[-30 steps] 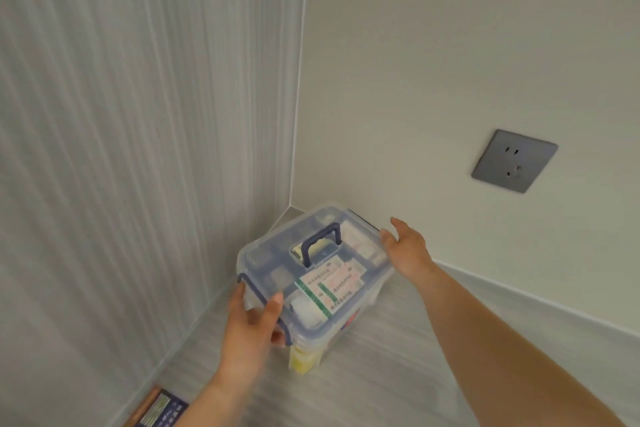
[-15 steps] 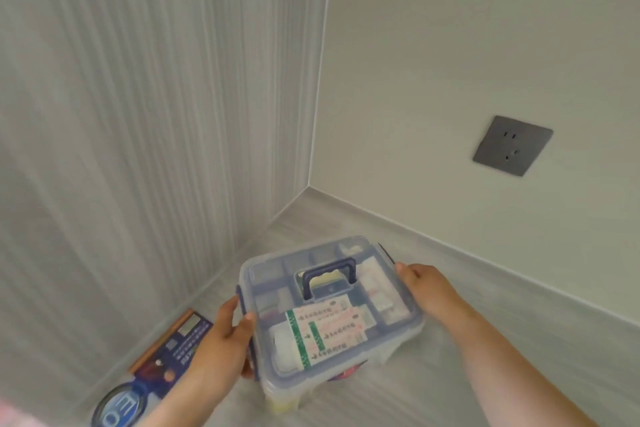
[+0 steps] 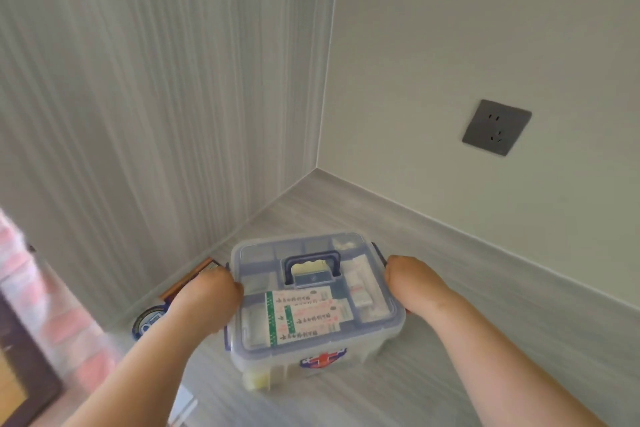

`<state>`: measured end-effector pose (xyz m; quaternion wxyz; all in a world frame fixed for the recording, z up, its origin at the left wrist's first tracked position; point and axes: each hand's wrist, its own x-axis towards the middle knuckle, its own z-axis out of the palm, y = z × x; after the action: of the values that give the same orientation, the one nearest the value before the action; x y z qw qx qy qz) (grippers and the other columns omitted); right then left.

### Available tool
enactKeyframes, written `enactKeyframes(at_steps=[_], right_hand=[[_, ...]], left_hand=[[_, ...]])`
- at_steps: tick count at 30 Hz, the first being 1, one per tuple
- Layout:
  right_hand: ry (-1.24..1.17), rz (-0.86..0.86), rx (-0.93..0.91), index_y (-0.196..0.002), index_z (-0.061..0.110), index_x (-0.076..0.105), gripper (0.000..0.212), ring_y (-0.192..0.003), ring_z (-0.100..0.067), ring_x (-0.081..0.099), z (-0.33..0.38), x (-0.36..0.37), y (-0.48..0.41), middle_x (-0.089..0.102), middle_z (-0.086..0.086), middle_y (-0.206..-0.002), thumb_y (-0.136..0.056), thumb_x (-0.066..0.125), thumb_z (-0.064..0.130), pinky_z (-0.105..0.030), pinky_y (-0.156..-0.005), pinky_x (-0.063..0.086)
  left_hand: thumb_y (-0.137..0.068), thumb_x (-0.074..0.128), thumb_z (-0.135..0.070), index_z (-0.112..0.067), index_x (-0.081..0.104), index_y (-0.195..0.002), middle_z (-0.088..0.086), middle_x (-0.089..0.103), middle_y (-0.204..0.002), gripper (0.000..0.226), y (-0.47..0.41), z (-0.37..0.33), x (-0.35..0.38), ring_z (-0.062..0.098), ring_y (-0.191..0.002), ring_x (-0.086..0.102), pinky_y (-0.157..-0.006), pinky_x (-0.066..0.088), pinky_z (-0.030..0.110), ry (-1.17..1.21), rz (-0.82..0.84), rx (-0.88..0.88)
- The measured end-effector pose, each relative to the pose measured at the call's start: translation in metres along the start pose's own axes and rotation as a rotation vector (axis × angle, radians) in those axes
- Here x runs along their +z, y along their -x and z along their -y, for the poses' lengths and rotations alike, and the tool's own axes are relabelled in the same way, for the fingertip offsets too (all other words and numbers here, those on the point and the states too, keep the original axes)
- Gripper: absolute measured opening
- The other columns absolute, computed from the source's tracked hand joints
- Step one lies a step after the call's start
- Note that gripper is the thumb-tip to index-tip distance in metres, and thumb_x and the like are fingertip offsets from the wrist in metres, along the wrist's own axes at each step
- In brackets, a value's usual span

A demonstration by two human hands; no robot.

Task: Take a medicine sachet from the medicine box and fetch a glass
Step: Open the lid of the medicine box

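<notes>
Both hands, left (image 3: 211, 291) and right (image 3: 412, 282), curl around opposite sides of medicine box (image 3: 311, 302).

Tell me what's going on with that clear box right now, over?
Left hand and right hand grip opposite sides of the medicine box. Lid shut, handle untouched. No sachet out, no glass seen.

Box (image 3: 313, 308) on counter (image 3: 467, 340), near the corner where two walls meet. Left hand (image 3: 211, 295) on box's left side, right hand (image 3: 412, 279) on its right side. Handle (image 3: 311, 265) on lid centre. Sachets (image 3: 304, 314) inside, under lid, toward front. Socket (image 3: 497, 127) on right wall, behind-right of box. Flat item (image 3: 188, 279) left of box, against left wall.
</notes>
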<state>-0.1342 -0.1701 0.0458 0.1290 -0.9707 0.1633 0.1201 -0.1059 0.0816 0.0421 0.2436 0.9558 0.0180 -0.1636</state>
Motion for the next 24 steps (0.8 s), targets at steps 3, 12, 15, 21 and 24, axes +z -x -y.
enactKeyframes(at_steps=[3, 12, 15, 21, 24], right_hand=[[0.032, 0.007, 0.001, -0.11, 0.0, 0.055, 0.032, -0.107, -0.033, 0.058, 0.001, 0.0, 0.001, 0.061, -0.02, -0.118, -0.092, 0.028, 0.006, -0.034, -0.084, 0.046], [-0.424, 0.078, 0.021, -0.047, 0.01, 0.04, 0.043, -0.023, -0.008, 0.049, -0.021, 0.002, -0.005, 0.049, 0.002, -0.025, -0.087, 0.03, -0.003, -0.014, -0.03, 0.037], [-0.693, 0.067, 0.038, -0.048, 0.009, 0.041, 0.045, -0.021, -0.005, 0.045, -0.033, 0.011, -0.008, 0.046, 0.005, -0.022, -0.09, 0.029, -0.004, -0.009, -0.027, 0.035], [-0.899, 0.288, 0.218, -0.08, 0.005, 0.057, 0.025, -0.058, -0.022, 0.056, -0.039, 0.034, -0.006, 0.06, -0.015, -0.068, -0.09, 0.035, 0.002, -0.022, -0.048, 0.054], [-0.633, 0.02, 0.164, -0.097, 0.005, 0.058, 0.017, -0.093, -0.024, 0.057, -0.035, 0.033, -0.012, 0.063, -0.026, -0.108, -0.089, 0.043, 0.004, -0.037, -0.088, 0.046]], left_hand=[[-0.091, 0.038, -0.009, 0.005, 0.045, -0.119, 0.016, 0.06, -0.077, 0.033, 0.0, 0.001, 0.006, 0.032, -0.074, 0.063, -0.067, 0.053, 0.037, 0.046, -0.056, -0.006], [-0.092, 0.028, 0.009, 0.004, 0.054, -0.084, 0.007, 0.058, -0.036, 0.028, 0.011, 0.032, 0.017, 0.017, -0.029, 0.056, -0.024, 0.043, 0.018, 1.127, 0.003, -0.201], [-0.093, 0.027, 0.006, 0.001, 0.056, -0.092, 0.01, 0.063, -0.053, 0.029, 0.011, 0.044, 0.034, 0.025, -0.051, 0.056, -0.031, 0.047, 0.017, 1.259, 0.061, -0.18], [-0.091, 0.033, 0.004, -0.001, 0.065, -0.089, 0.005, 0.069, -0.05, 0.032, 0.003, 0.053, 0.057, 0.026, -0.057, 0.055, -0.049, 0.048, 0.028, 1.172, 0.129, -0.19], [-0.093, 0.036, -0.004, -0.003, 0.064, -0.094, 0.01, 0.067, -0.064, 0.027, 0.002, 0.052, 0.056, 0.026, -0.062, 0.053, -0.053, 0.046, 0.03, 1.132, 0.001, -0.222]])
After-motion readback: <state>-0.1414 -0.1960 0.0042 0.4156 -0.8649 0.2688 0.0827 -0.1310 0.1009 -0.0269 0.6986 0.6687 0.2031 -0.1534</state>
